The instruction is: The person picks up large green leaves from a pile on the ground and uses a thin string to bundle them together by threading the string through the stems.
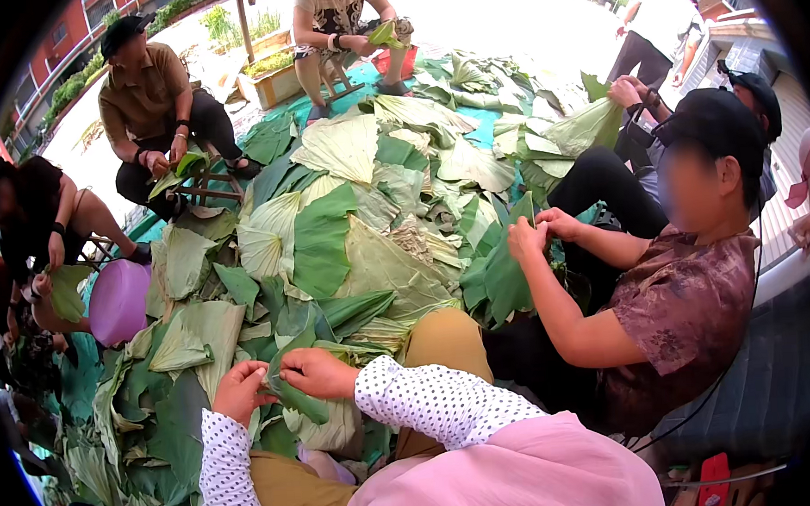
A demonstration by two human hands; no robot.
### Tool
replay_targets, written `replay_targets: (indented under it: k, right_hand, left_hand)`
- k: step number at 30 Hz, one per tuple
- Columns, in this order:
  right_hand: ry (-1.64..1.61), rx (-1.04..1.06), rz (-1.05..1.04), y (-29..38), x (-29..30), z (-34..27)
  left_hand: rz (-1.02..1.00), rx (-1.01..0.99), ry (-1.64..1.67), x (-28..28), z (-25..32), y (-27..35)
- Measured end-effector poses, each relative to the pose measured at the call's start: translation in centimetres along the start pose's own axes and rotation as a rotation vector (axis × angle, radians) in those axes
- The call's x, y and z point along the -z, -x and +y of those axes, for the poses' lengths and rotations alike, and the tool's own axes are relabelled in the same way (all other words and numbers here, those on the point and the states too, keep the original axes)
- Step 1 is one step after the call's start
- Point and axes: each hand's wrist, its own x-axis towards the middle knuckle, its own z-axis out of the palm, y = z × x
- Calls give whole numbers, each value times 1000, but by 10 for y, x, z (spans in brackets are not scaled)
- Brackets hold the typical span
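Observation:
Both my hands meet over my lap at a green lotus leaf point(294, 399). My left hand point(241, 389) pinches its edge between thumb and fingers. Just to the right, my right hand point(318, 372) grips the same leaf, and a folded flap of it hangs below. The fingers hide the spot where the leaf is held. Around and beyond my knees spreads a wide heap of lotus leaves point(394, 253), some green side up, others showing pale ribbed undersides. One large pale leaf point(204, 331) lies just beyond my left hand.
A co-worker point(658, 293) sits close at my right, holding a green leaf point(511, 281). Other seated people handle leaves across the heap. A purple basin point(119, 302) stands on its side at the left. Teal sheeting point(484, 126) shows under the leaves.

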Motion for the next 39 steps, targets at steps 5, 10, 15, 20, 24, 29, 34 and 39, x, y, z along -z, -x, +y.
replay_targets:
  k: [5,10,15,20,24,29,34,39]
  right_hand:
    - [-14,12,-13,0,-5,0]
    - [-33,38,16,1,-8,2]
    - [-134,-44,19,0,1,-7]
    - [-128,-83,-5,-3,1,-3]
    - [-38,46,-20,-6,2,0]
    - [181,441,165,-3,14,-42]
    - [89,331,-126,6,3,-17]
    - [284,194,-199,6,15,8]
  left_hand:
    - [-19,-5,-30,-6,3,3]
    - [-12,-10,-20,-9,-3,3]
    - [2,-83,35,-6,-5,-2]
    - [50,-39,-97,-2,-7,-9]
    - [50,-70,-163,0,-11,-11]
    - [162,-166,-357,2,-20,-9]
    - [184,-131,-381,-4,-13,7]
    - [250,-183,-331,8,-3,10]
